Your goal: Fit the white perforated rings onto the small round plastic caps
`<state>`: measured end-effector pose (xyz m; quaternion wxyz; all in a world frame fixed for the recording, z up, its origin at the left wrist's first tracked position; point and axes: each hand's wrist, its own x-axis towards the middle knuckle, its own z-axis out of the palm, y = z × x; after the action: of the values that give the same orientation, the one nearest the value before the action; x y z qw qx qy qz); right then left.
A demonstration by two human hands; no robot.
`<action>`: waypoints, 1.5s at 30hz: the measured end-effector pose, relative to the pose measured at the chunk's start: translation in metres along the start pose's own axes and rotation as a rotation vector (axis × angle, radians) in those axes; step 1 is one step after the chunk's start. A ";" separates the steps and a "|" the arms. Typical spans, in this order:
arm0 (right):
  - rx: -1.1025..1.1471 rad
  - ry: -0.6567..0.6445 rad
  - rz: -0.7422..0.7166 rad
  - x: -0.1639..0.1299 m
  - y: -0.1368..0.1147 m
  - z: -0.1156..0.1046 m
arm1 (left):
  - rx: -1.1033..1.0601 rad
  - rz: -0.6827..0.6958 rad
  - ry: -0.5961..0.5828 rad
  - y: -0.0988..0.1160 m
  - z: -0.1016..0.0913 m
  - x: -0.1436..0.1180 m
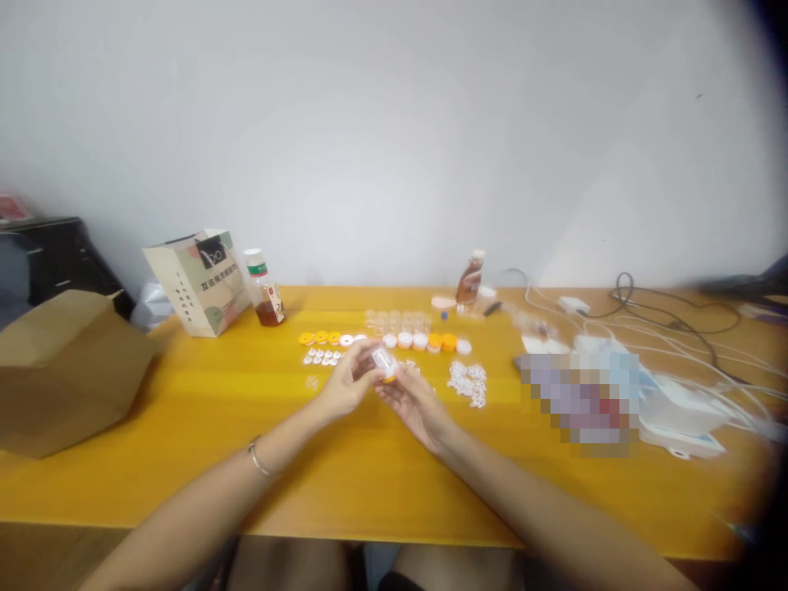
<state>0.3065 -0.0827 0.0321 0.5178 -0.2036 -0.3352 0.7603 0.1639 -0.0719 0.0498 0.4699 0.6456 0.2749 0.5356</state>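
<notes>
Small clear jar [382, 361] with an orange cap [390, 377] sits between your two hands, above the middle of the yellow table [185, 460]. Its long axis is tilted: the clear end points up and to the left, the capped end points down and to the right, toward your right palm. Your left hand [348, 382] closes its fingers on the clear upper part. Your right hand [414, 402] is under the capped end with the fingers curled toward it, but you cannot tell if they really pinch the cap, because the picture is blurred there. Your left wrist carries a thin bracelet [259, 461].

Just behind your hands lies a row of orange and white caps [400, 340], and behind it some empty clear jars [397, 318]. A group of small white pieces [321, 356] is near your left hand, and a heap of white rings [468, 382] near your right hand. Further left stand a tea bottle [264, 289] and a paper bag [200, 281]. White cables [677, 336] lie at the far right.
</notes>
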 end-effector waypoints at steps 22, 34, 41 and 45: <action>0.054 0.026 -0.057 -0.005 0.003 0.006 | 0.084 -0.069 -0.018 0.001 0.008 0.000; 0.245 -0.047 0.091 -0.009 0.000 0.007 | 0.078 -0.033 -0.067 0.005 0.010 -0.003; 0.215 -0.079 0.093 -0.014 -0.002 0.011 | 0.053 -0.028 -0.151 0.010 0.006 -0.004; 0.167 -0.043 0.073 -0.013 -0.001 0.012 | 0.053 -0.032 -0.136 0.009 0.007 -0.003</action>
<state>0.3042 -0.0986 0.0409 0.4975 -0.1554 -0.2743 0.8082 0.1680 -0.0804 0.0569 0.4786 0.6883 0.2667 0.4755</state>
